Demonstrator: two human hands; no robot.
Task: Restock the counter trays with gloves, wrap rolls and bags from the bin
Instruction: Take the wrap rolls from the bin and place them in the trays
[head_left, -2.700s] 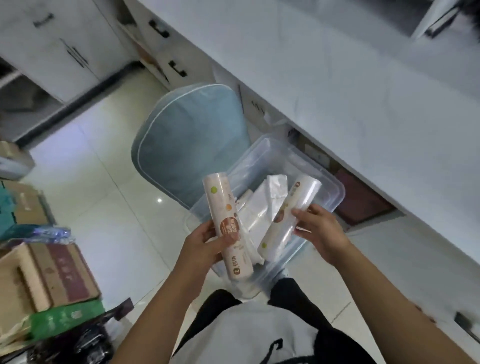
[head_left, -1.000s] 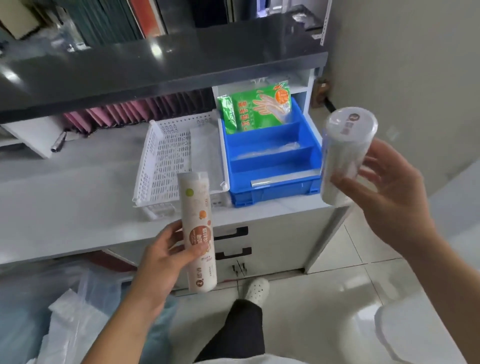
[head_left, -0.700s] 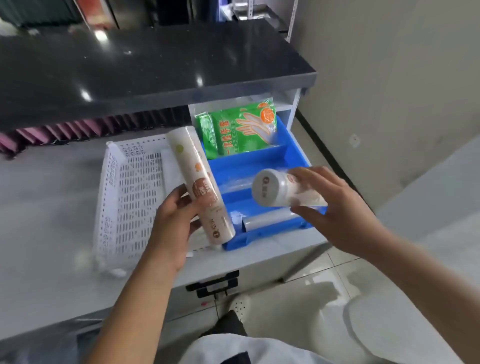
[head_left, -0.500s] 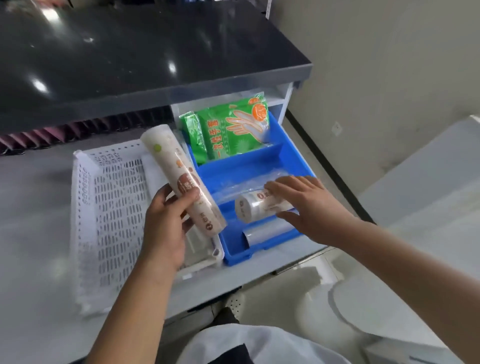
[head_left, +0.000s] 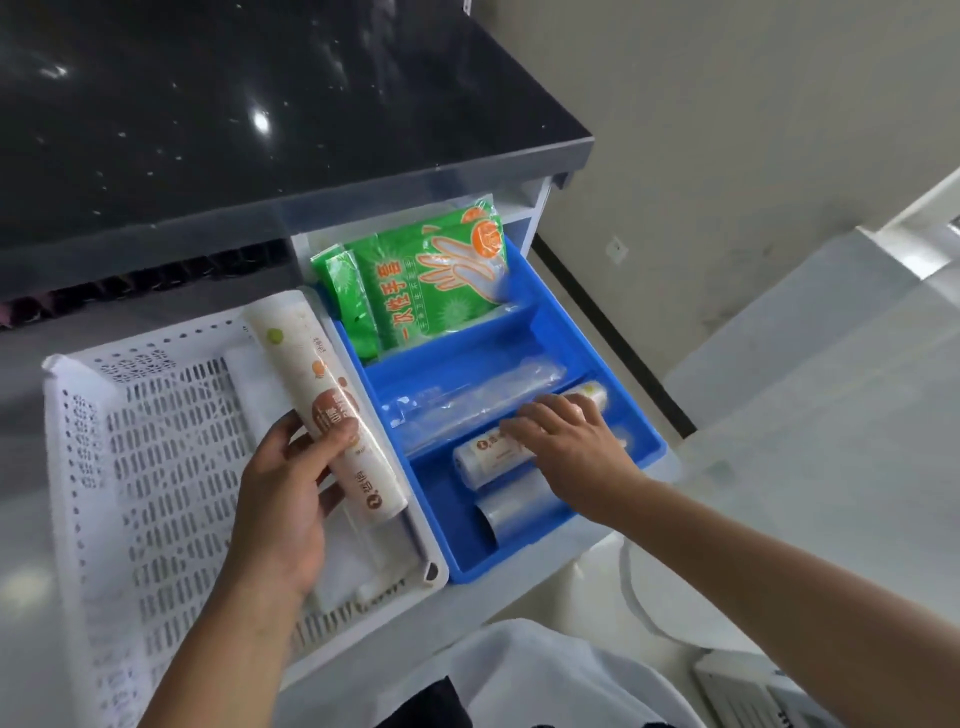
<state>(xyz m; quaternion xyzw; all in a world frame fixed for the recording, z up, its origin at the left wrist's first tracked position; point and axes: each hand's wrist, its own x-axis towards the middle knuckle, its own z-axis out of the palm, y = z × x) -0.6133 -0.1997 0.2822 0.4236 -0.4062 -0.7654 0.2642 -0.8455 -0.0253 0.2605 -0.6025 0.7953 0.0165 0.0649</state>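
My left hand (head_left: 283, 499) grips a long white wrap roll (head_left: 324, 402) with orange print, held slanted over the right edge of the white perforated tray (head_left: 140, 467). My right hand (head_left: 569, 441) lies on a shorter white roll (head_left: 485, 460) that rests in the front compartment of the blue divided tray (head_left: 639, 415), fingers curled over it. A clear roll (head_left: 514, 512) lies just in front of it. A clear plastic roll (head_left: 467, 402) fills the middle compartment. Green glove packs (head_left: 431, 286) stand in the back compartment.
Both trays sit on a light counter (head_left: 31, 519) under a black shelf top (head_left: 234, 104). A beige wall (head_left: 727, 130) rises to the right. A second pale counter (head_left: 831, 441) stands at the right. A flat white bag (head_left: 358, 577) lies in the white tray's front right corner.
I turned from the bin to the counter with a roll in each hand. My right hand lowered its roll into the blue tray's front compartment. My left hand drew its roll over the white tray's right edge.
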